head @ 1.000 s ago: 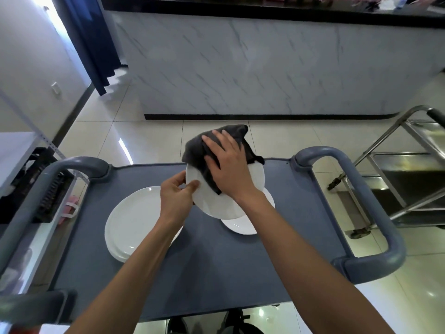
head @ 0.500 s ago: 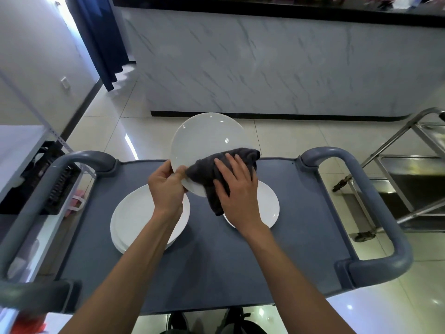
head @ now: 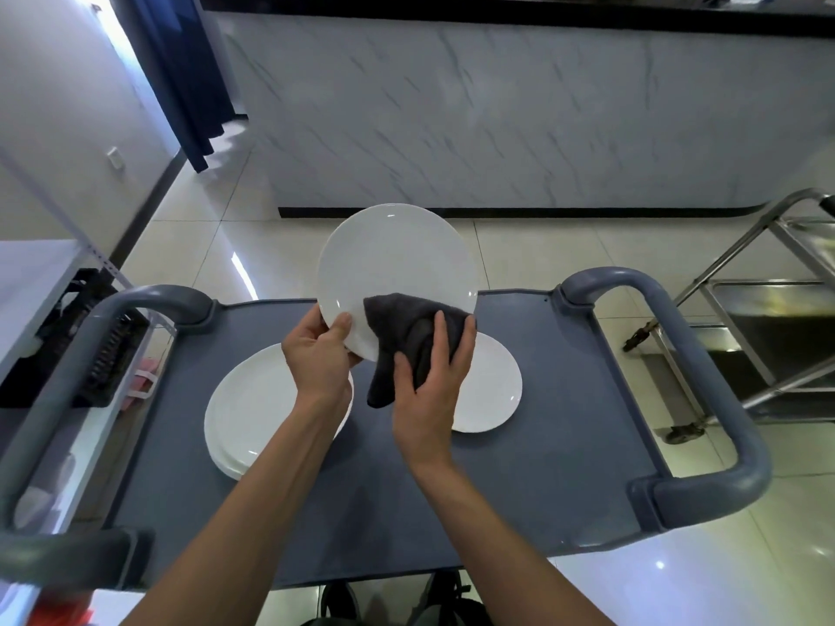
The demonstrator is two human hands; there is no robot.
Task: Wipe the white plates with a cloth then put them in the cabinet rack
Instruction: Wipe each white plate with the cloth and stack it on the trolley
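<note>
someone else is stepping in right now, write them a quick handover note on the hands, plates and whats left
Left hand grips the lower left rim of the raised plate, tilted up above the grey cart.
Right hand holds the dark cloth against the plate's lower right edge.
A stack of white plates lies on the cart at left; a single plate lies at right, partly behind the right hand.
Done: wiping of the raised plate is under way.
Left: finish this plate, wipe the others, rack them all. The cabinet rack cannot be made out in this view.
</note>
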